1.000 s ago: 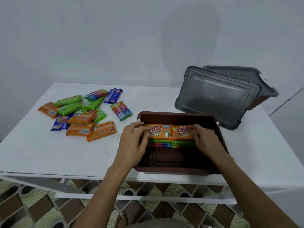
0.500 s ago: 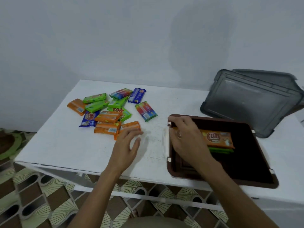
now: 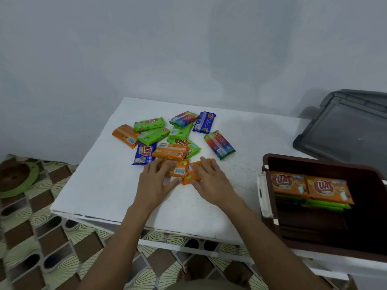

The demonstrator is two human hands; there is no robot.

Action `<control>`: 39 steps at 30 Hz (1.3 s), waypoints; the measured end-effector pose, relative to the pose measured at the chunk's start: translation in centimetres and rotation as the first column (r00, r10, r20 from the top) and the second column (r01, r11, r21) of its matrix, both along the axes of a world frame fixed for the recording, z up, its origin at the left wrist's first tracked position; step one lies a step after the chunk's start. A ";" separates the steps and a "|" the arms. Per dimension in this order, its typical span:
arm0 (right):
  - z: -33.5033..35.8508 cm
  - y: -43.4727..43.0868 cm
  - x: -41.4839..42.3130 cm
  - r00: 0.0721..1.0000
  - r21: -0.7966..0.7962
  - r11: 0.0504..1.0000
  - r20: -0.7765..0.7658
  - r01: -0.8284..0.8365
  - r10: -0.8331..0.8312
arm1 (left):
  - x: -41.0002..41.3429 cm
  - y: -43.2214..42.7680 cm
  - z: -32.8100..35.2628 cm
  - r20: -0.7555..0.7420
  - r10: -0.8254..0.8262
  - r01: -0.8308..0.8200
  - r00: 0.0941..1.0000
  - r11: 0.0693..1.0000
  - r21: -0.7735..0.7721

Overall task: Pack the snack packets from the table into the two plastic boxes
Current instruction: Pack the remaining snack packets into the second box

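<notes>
two boxed orange packets [image 3: 310, 186] marked "kuat"

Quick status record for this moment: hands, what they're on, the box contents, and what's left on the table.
left hand: flat on an orange packet at the pile's near edge; grip not closed
right hand: on a second orange packet beside it; not lifted
brown box: open, at table's right; two orange packets on top of green ones
grey lid: off, behind the box
left on table: mixed pile of green, orange, blue and rainbow packets
second box: not clearly visible
</notes>
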State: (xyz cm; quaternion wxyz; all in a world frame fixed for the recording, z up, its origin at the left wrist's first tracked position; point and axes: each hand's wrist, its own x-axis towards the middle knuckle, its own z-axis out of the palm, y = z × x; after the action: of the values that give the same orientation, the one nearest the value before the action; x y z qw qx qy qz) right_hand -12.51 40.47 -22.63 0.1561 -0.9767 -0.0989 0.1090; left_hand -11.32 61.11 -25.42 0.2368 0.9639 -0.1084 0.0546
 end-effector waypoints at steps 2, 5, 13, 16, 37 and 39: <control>-1.1 -0.2 0.3 1.000 -0.021 1.000 -0.004 -0.012 0.012 | 0.2 0.2 -0.5 -0.011 0.001 -0.001 1.000 1.000 -0.009; -1.8 -0.5 0.0 0.996 -0.083 0.996 0.079 -0.023 0.029 | 0.0 1.0 -1.3 -0.001 -0.060 0.060 0.998 0.998 0.021; 0.4 -0.9 -3.9 0.993 -0.168 0.986 0.118 0.015 0.005 | -2.9 1.3 -1.4 0.028 -0.072 0.072 0.997 0.997 0.023; 1.1 -1.3 -4.9 0.998 -0.204 0.978 -0.045 0.042 -0.052 | -3.9 1.1 -1.1 0.042 -0.053 0.051 0.998 0.997 0.050; 11.7 -5.1 -10.5 0.871 0.901 0.061 -0.394 0.429 -0.295 | -3.7 -2.6 4.6 -0.315 0.002 -0.090 0.949 0.960 -0.266; 12.2 -6.7 -11.0 0.887 0.914 0.132 -0.324 0.383 -0.328 | -4.1 -3.4 5.1 -0.271 -0.023 -0.093 0.962 0.909 -0.406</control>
State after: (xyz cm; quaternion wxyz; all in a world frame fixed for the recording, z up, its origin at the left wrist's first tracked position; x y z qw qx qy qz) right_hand -23.48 33.77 -10.45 0.7460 -0.6594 0.0929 0.0061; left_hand -15.39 57.74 -20.37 0.4478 0.8916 -0.0436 -0.0511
